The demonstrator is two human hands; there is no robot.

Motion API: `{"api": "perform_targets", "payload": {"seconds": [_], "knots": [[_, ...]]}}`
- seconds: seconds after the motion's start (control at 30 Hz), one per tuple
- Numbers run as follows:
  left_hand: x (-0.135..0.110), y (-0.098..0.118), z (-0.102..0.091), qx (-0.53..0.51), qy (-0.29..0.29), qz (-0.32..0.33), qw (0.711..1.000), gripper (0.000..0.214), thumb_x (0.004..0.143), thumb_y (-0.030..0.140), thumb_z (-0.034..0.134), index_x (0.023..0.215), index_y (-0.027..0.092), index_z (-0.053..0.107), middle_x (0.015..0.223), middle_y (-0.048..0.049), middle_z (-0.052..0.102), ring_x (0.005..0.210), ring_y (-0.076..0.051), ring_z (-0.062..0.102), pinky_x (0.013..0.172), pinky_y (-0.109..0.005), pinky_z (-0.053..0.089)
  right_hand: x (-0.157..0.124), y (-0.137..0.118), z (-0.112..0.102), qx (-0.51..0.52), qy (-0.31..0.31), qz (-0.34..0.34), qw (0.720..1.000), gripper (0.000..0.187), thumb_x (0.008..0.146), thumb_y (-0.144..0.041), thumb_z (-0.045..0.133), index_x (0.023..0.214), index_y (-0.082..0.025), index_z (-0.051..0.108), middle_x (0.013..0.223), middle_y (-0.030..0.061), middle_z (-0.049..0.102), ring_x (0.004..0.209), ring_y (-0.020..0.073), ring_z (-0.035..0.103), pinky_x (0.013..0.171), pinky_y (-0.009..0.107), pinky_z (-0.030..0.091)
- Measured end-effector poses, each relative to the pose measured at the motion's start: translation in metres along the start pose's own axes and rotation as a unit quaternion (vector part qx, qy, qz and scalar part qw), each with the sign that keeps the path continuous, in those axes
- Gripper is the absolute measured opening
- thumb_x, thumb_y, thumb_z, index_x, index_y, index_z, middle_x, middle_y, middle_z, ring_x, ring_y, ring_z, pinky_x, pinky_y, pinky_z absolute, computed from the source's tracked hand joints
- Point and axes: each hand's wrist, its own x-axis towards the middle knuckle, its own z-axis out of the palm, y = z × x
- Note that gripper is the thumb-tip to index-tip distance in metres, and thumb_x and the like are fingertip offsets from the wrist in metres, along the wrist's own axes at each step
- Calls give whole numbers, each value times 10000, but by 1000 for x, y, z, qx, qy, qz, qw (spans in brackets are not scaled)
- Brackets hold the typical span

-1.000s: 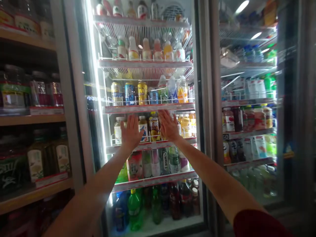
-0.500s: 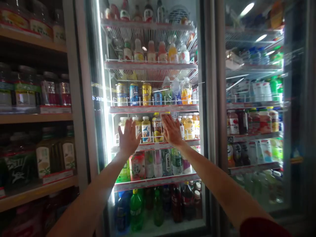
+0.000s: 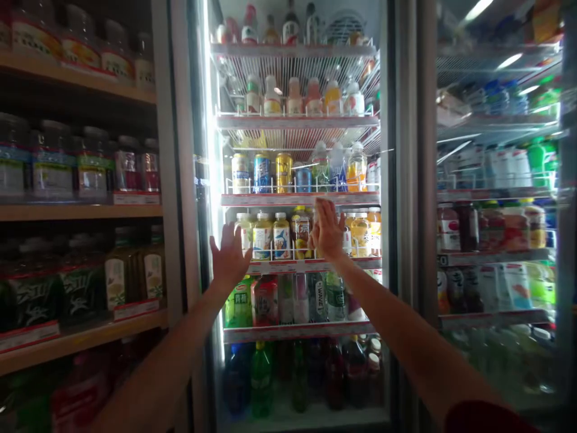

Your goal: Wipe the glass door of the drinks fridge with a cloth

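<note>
Spreading my fingers (image 3: pixel 327 213) wide, I hold my left hand (image 3: pixel 229 260) and right hand (image 3: pixel 327 233) so near the fridge's glass door (image 3: pixel 388 180) that a misjudged push could jar a fingertip or rattle the bottles (image 3: pixel 282 237) behind it.

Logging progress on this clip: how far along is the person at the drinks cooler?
Done: both hands are raised at the glass cooler door, the left hand and right hand open with fingers spread. In hand: nothing, as neither hand holds an item. Left: the door looks shut, and the bottles stand on their shelf behind it.
</note>
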Motion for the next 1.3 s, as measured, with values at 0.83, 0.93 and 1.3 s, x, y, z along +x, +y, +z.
{"api": "perform_targets", "payload": {"seconds": [0.83, 0.93, 1.3], "knots": [[-27, -55, -24, 53, -10, -41, 998, 628, 896, 373, 386, 1453, 99, 295, 1525, -191, 255, 1435, -292, 203, 1145, -583, 93, 17, -109, 28, 85, -98, -146, 981, 653, 845, -123, 387, 1483, -170, 260, 1550, 60, 244, 1454, 217, 134, 1176, 531, 34], [-31, -66, -33, 68, -9, -44, 997, 632, 890, 365, 392, 1454, 99, 289, 1535, -188, 228, 1437, -300, 195, 1138, -597, 100, 28, -121, 33, 90, -99, -118, 984, 632, 852, -126, 380, 1476, -148, 278, 1558, 67, 217, 1456, 237, 119, 1169, 554, 55], [-54, -89, -58, 93, -22, -60, 994, 628, 877, 357, 432, 1440, 100, 325, 1521, -199, 258, 1421, -305, 242, 1145, -587, 101, 23, -186, 50, 129, -136, -231, 955, 587, 861, -51, 331, 1442, -132, 334, 1539, 68, 277, 1447, 235, 164, 1162, 568, 111]]}}
